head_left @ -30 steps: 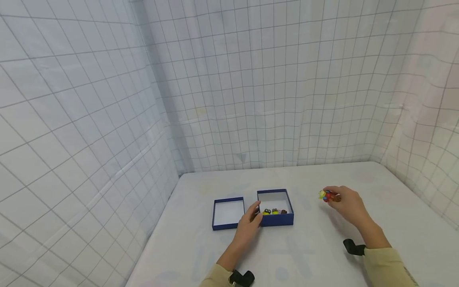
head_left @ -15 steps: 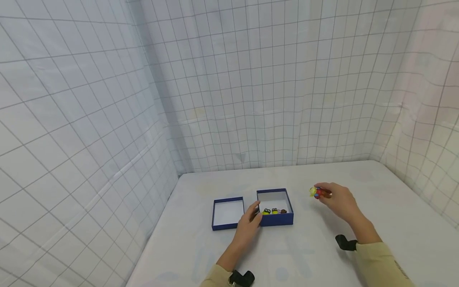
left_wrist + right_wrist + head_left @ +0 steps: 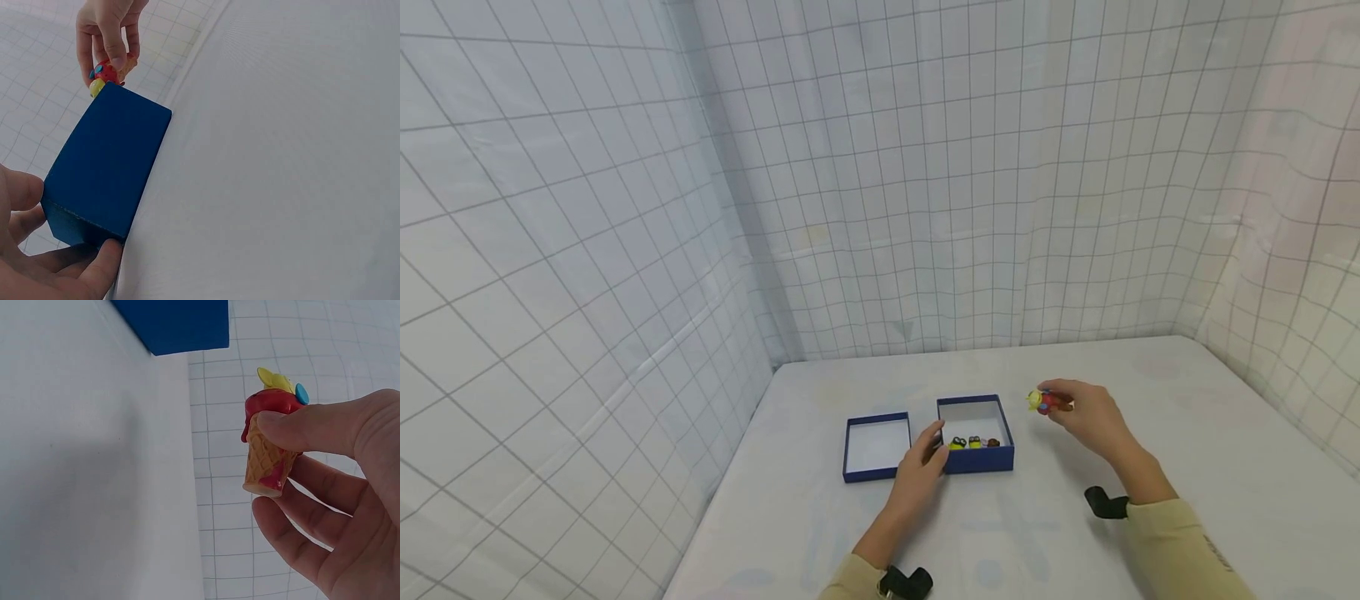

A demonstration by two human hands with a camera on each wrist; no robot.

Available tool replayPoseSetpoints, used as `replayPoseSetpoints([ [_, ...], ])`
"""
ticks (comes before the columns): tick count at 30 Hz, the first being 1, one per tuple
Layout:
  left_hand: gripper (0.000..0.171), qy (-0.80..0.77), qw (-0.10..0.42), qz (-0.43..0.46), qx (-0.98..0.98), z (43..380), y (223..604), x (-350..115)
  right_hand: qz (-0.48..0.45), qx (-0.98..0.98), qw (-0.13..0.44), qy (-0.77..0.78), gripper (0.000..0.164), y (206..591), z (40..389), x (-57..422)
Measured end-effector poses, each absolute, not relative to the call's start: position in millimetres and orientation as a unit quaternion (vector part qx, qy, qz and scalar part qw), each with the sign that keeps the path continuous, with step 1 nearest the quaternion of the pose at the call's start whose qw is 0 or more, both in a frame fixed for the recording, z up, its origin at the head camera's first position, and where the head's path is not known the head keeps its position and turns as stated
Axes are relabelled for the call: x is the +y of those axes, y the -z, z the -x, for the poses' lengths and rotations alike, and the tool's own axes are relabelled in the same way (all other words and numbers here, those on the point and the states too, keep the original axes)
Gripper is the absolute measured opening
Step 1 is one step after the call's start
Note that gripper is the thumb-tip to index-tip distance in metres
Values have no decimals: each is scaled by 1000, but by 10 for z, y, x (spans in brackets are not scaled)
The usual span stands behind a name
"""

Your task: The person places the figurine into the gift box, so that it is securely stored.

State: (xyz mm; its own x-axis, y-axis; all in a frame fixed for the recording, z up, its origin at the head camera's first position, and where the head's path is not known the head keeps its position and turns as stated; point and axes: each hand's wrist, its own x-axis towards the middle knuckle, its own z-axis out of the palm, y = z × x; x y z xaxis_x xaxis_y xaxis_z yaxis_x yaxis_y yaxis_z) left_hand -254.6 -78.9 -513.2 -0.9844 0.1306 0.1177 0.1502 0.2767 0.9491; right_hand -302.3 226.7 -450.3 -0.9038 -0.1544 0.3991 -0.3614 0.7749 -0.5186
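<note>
My right hand (image 3: 1092,417) pinches a small toy ice cream cone (image 3: 270,450) between thumb and fingers, raised above the table to the right of the box. The toy has a waffle cone, a red scoop and a yellow top with a blue piece. In the head view its yellow end (image 3: 1035,401) points left. My left hand (image 3: 917,475) holds the left end of a blue box (image 3: 979,461), thumb and fingers about its near corner. Inside the white-lined box, several small figures (image 3: 975,442) with yellow and brown tops line the near wall, partly hidden by it.
Left of the box lies a shallow blue-rimmed lid (image 3: 877,446), its white inside facing up. Both stand on a white table (image 3: 820,542). White grid-patterned curtains (image 3: 895,208) hang behind it and along both sides.
My right hand has moved left with the toy ice cream cone, closer to the box. My left hand, the box and the lid have stayed in place.
</note>
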Motion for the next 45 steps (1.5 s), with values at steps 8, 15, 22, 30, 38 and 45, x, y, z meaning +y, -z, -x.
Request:
replayPoseSetpoints([
  [8, 48, 590, 9, 88, -802, 2531, 5127, -792, -159, -921, 171, -312, 37, 4492, 3053, 2166],
  [15, 48, 596, 10, 94, -798, 2535, 5137, -795, -167, -917, 170, -320, 37, 4463, 3066, 2040],
  [22, 47, 599, 8, 91, -795, 2528, 5125, -781, -179, -912, 179, -324, 35, 4436, 3075, 1916],
  [30, 45, 600, 8, 88, -795, 2518, 5121, -786, -188, -911, 165, -327, 37, 4445, 3097, 1788],
  [38, 46, 598, -2, 78, -798, 2529, 5121, -785, -191, -908, 154, -340, 40, 4449, 3113, 1686],
  [45, 48, 595, -1, 81, -800, 2552, 5141, -787, -194, -909, 150, -336, 40, 4439, 3122, 1585],
])
